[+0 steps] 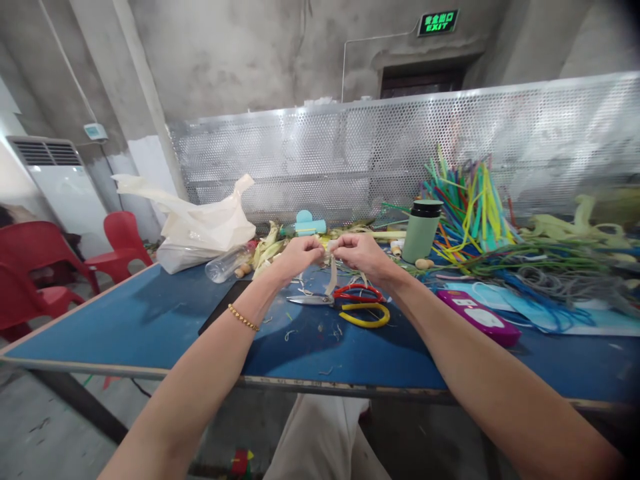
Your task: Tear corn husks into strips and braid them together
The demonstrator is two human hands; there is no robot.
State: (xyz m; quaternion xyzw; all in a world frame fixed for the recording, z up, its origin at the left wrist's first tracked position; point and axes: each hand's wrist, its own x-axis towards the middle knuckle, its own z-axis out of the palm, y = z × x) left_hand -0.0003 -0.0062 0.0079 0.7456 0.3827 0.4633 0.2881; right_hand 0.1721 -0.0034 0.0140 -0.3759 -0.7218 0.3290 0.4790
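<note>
My left hand (303, 255) and my right hand (364, 256) are close together above the middle of the blue table, their fingertips pinched. Between them is a thin pale strip (332, 275), which looks like corn husk; one end hangs from my right fingers. My left fingertips meet at its upper end, partly hidden. Just below lie scissors (311, 300) with a red handle (357, 292), blades pointing left. A yellow handle loop (365, 316) lies beside the red one; whether it belongs to the same scissors is unclear. Small pale scraps (290, 335) are scattered nearby.
Left are a white plastic bag (207, 230), clear bottle (225, 265) and dark flat tablet-like object (224, 308). Right are a green flask (423, 232), purple box (477, 318), coloured pipe cleaners (477, 207) and tangled stems (565, 257). A perforated metal panel (310, 160) stands behind.
</note>
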